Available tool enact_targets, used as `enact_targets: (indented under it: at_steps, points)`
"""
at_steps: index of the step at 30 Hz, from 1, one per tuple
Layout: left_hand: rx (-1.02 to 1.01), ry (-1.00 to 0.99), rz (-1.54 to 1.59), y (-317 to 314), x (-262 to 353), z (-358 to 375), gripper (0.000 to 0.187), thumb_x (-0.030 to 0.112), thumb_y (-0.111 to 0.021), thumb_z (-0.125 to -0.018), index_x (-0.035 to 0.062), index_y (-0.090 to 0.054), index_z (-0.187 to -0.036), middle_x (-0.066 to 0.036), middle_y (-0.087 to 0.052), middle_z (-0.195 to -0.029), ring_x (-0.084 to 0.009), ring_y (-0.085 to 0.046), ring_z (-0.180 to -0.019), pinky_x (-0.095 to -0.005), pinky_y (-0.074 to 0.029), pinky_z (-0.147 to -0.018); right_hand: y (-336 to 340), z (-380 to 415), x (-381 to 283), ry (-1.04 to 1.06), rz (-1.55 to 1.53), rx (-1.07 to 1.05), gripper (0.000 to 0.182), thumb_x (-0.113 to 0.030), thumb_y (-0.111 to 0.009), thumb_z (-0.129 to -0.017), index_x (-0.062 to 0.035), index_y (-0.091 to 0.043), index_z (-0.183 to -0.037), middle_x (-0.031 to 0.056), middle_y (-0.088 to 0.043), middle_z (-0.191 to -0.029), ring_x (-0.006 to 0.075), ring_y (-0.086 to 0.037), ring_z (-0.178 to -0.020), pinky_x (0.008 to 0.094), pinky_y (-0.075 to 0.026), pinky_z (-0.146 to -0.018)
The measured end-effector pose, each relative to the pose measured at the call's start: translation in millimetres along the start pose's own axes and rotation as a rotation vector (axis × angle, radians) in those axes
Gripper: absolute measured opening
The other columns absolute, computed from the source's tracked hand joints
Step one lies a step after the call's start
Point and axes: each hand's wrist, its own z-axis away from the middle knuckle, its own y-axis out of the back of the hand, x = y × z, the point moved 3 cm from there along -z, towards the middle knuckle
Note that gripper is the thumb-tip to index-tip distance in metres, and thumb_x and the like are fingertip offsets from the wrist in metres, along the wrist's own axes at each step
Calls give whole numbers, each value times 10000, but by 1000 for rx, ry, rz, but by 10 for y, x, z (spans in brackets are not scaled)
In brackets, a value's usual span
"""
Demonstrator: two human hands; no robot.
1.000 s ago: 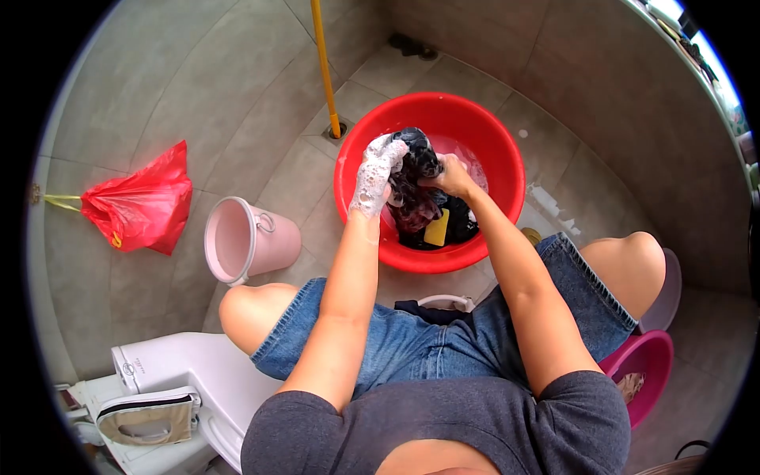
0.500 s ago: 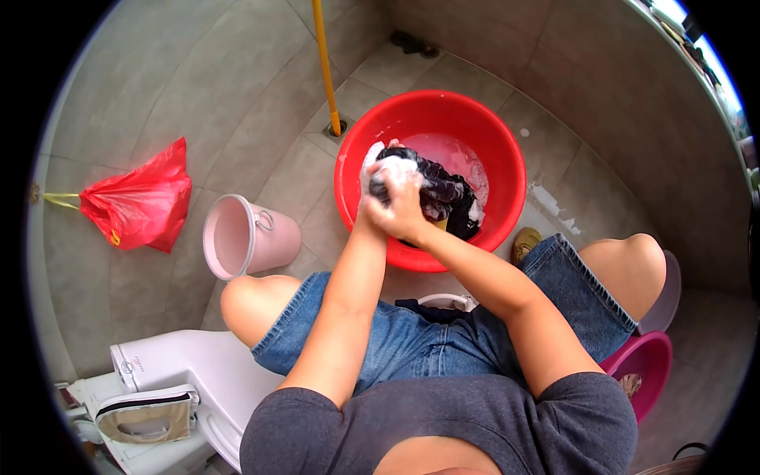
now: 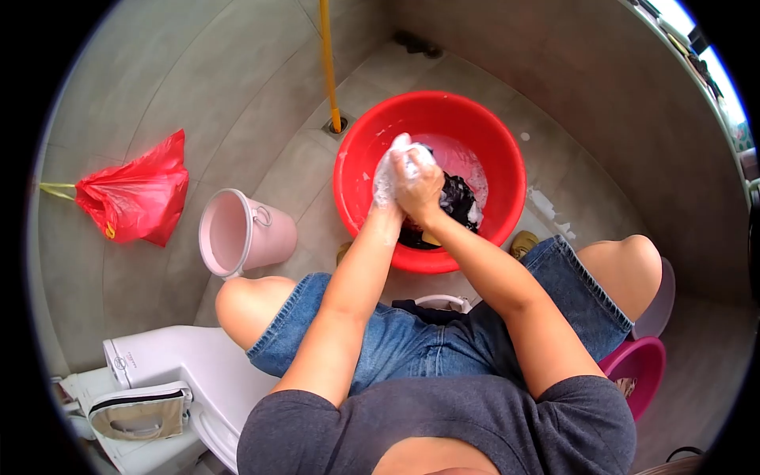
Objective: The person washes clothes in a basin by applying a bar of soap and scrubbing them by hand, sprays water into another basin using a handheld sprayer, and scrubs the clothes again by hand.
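Note:
Foam covers my left hand [image 3: 385, 184], which is closed tight against my right hand [image 3: 421, 187] over the red basin [image 3: 507, 198]. Bunched between the two hands is part of a wet dark garment [image 3: 457, 198], mostly hidden by fingers and suds. The rest of the garment hangs down into the basin on the right side, with a pale pattern showing on it. Pinkish soapy water [image 3: 467, 158] lies around it. A small yellow patch [image 3: 430, 238] shows at the cloth's lower edge, beside my right wrist.
To the left, a pink bucket [image 3: 273, 236] lies tipped, near a red plastic bag [image 3: 142, 194]. A yellow pole [image 3: 328, 71] stands at a floor drain behind the basin. The white toilet [image 3: 174, 352] is at lower left, a magenta basin [image 3: 651, 372] at lower right.
Both hands have moved slightly right and come closer together, with more foam over them. The dark garment between them is less visible now.

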Motion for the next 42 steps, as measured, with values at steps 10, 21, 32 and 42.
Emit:
enact_targets:
  at_steps: [10,21,32,42]
  points:
    - [110,-201,-63,210,-65,59,242,230,-421,-959,131,-517,-760,-20,-549,-739,-150,-531,-676,-300,-458,-641,5,14,-76,-25,-68,-44,304,-261,-508,-927,-4,-586,-783,240,-592,-720,436,-581,-705,473,-451,-624]
    - [486,301,-1611,-667,68,198,435,149,-672,-714,-74,-629,-1086,-95,-673,-905,-117,-612,-842,-267,-484,-798,481,-746,547,-192,-562,-61,116,-91,-673,-782,3,-656,-847,10,-628,-750,80,-570,-705,232,-469,-671]
    - [628,-316,-2033,-818,506,247,257,115,-570,-775,-9,-692,-965,-117,-707,-819,-138,-663,-766,-283,-498,-720,716,-817,577,11,-152,-308,386,-178,-775,-701,-47,-663,-1047,28,-570,-821,123,-513,-699,264,-445,-657]
    - [455,-429,-1631,-730,466,176,269,53,-596,-802,-2,-649,-1060,-73,-668,-942,-130,-613,-840,-264,-488,-801,626,-718,631,85,97,-626,881,-399,-829,-620,-34,-468,-1336,181,-376,-1347,321,-411,-1245,377,-375,-1030]
